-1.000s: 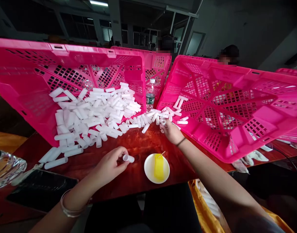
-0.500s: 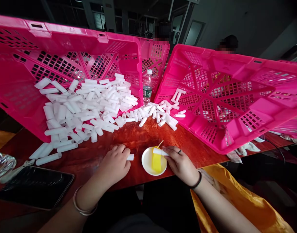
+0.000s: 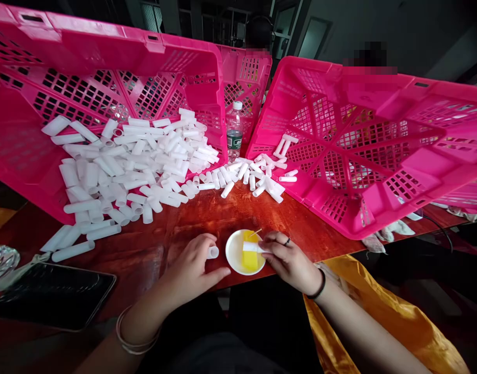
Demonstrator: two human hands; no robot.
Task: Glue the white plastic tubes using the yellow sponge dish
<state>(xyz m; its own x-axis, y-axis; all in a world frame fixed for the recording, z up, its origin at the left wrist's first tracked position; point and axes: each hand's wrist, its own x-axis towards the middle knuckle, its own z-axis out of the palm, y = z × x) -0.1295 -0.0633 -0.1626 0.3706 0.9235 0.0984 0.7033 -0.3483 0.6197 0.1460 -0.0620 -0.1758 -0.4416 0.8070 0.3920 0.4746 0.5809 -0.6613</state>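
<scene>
My left hand (image 3: 195, 267) is over the table left of the dish, its fingers curled around a short white plastic tube (image 3: 212, 253). The tube's open end shows, and my thumb stretches away from it. In its fingertips my right hand (image 3: 287, 259) pinches a small white strip (image 3: 251, 246), like a paper label. The strip lies across a yellow sponge block (image 3: 249, 261) in a round white dish (image 3: 233, 254). A thin wooden stick (image 3: 255, 232) lies at the sponge's far end.
White tubes (image 3: 117, 161) are heaped in a tipped pink crate (image 3: 24, 150) and spill onto the red-brown table (image 3: 199, 218). Another pink crate (image 3: 355, 213) stands right. Between them is a water bottle (image 3: 234, 132). A phone (image 3: 63, 296) and glass dish (image 3: 2, 262) lie left.
My left thumb has opened away from the fingers, and more of the tube's end shows. My right hand has brought the white strip lower across the sponge. The view has shifted slightly.
</scene>
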